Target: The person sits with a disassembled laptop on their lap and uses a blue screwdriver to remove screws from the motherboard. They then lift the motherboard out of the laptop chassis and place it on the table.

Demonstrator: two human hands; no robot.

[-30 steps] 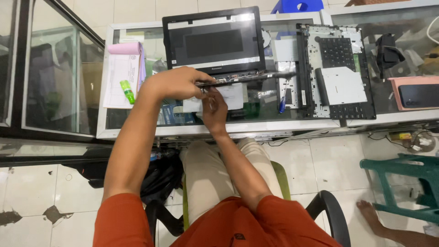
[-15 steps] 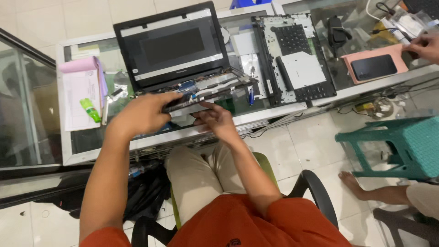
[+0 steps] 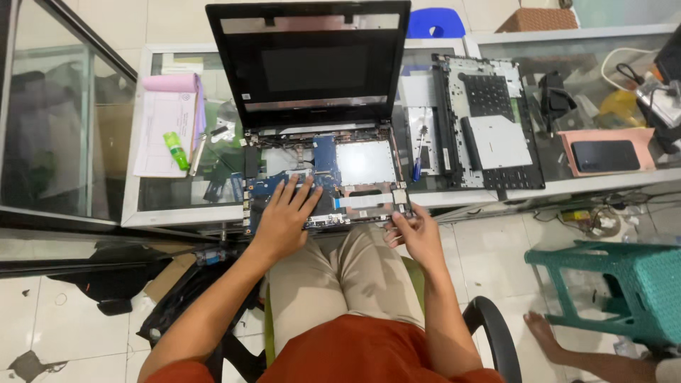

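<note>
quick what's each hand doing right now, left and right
Left hand: open, fingers spread flat on the opened laptop base.
Right hand: fingers curled at the base's front right corner; actual grip cannot be told.

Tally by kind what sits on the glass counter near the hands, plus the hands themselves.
Opened laptop, base exposed: 1
Removed keyboard cover: 1
Phone on pink mat: 1
Pink-topped notepad: 1
Green marker: 1
Blue pen: 1
Hands on the laptop base: 2, left hand and right hand
Total: 8
</note>
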